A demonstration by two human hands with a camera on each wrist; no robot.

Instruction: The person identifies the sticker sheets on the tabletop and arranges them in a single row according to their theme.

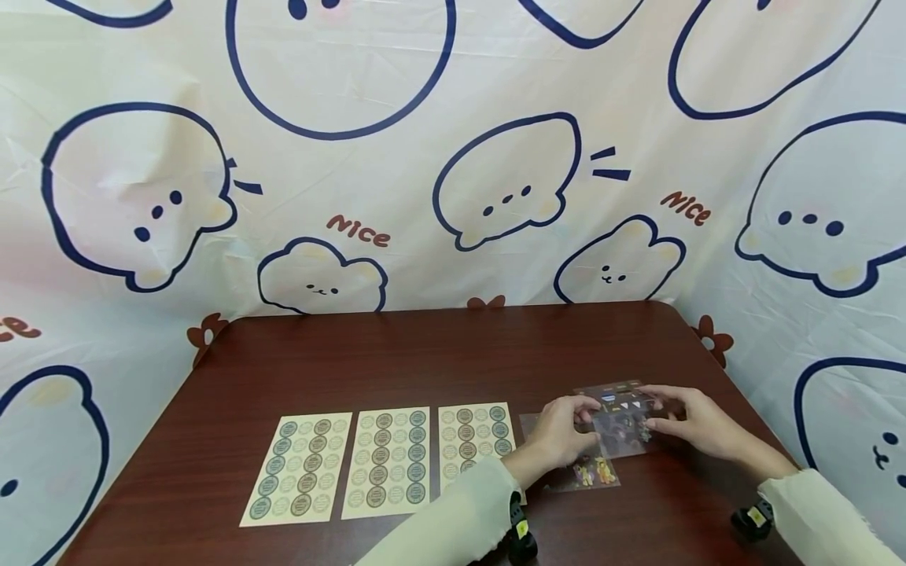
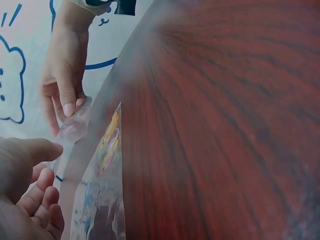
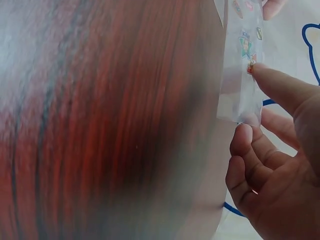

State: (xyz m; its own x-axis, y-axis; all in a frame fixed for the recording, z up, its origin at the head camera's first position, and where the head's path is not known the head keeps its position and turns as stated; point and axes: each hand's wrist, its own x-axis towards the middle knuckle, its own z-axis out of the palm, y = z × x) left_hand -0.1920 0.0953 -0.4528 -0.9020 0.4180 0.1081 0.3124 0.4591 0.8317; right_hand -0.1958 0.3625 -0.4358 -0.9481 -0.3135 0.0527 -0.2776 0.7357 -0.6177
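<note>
A clear plastic sticker sheet (image 1: 623, 434) with small coloured prints is held up between both hands over the right part of the table. My left hand (image 1: 566, 431) grips its left edge, while my right hand (image 1: 697, 420) pinches the right edge between thumb and fingers. The right wrist view shows the right thumb on the printed face of the sheet (image 3: 242, 50). Beneath lies another clear sheet (image 1: 598, 473) with yellow and pink figures, partly covered by the left hand. In the left wrist view the left fingertips' contact with the held sheet is partly hidden.
Three cream sheets of round stickers lie in a row: a left sheet (image 1: 283, 487), a middle sheet (image 1: 361, 472) and a right sheet (image 1: 453, 440), the last partly behind the left forearm. The dark wooden table (image 1: 439, 354) meets a printed curtain (image 1: 495, 71) at the back and sides.
</note>
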